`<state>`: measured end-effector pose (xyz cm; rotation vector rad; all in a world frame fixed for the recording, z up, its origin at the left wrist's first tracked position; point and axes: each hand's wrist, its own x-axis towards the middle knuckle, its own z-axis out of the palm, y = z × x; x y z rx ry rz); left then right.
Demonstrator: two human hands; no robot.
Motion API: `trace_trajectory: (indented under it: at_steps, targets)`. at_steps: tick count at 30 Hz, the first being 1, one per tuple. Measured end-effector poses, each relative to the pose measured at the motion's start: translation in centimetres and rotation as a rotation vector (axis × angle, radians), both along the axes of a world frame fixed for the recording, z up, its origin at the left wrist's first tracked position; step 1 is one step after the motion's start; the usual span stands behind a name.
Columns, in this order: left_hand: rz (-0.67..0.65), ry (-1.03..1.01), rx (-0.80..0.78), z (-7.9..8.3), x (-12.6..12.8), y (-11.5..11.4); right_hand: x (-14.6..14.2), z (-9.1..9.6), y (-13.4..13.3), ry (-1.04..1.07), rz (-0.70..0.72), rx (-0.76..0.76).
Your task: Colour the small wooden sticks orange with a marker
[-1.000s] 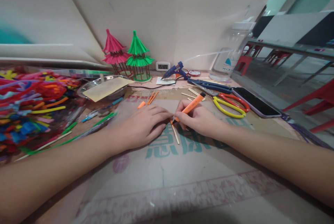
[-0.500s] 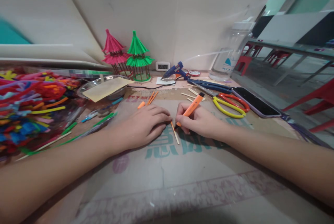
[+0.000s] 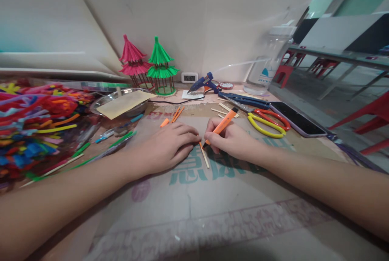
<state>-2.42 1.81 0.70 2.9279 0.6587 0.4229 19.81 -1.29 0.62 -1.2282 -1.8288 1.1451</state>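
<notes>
My right hand (image 3: 232,139) is closed around an orange highlighter (image 3: 225,121), its tip pointing down beside a thin wooden stick (image 3: 204,156). The upper part of that stick is orange and the lower part is bare wood. With its fingers bent and close together, my left hand (image 3: 174,143) presses the stick's far end against the covered tabletop; the fingertips hide that end. An orange cap (image 3: 164,123) lies just beyond my left hand, near a few orange sticks (image 3: 178,114). Several plain sticks (image 3: 224,110) are scattered behind my right hand.
Scissors (image 3: 267,123), a phone (image 3: 298,119) and a water bottle (image 3: 261,66) are on the right. A glue gun (image 3: 204,83) lies at the back near green (image 3: 162,66) and pink (image 3: 133,60) pipe-cleaner towers. Left are a metal bowl (image 3: 97,101) and pipe cleaners (image 3: 45,123).
The highlighter's tip has shifted very slightly up along the stick with my right hand. My left hand keeps its place on the stick.
</notes>
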Motion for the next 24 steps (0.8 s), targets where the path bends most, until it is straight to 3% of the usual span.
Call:
trace_trajectory:
  at_steps: [5, 12, 19, 24]
  targets:
    - [-0.004, -0.011, -0.005, -0.07, 0.01, 0.02, 0.16, 0.07, -0.21, 0.043, 0.074, -0.066]
    - [-0.011, -0.022, -0.003, -0.05, 0.00, 0.00, 0.07, -0.26, 0.13, -0.043, -0.008, 0.058]
    - [-0.014, -0.024, 0.004, -0.25, -0.07, 0.12, 0.10, 0.04, -0.18, 0.047, 0.090, -0.080]
    - [-0.017, -0.016, 0.003, -0.18, -0.05, 0.11, 0.15, -0.10, -0.17, 0.044, 0.088, -0.055]
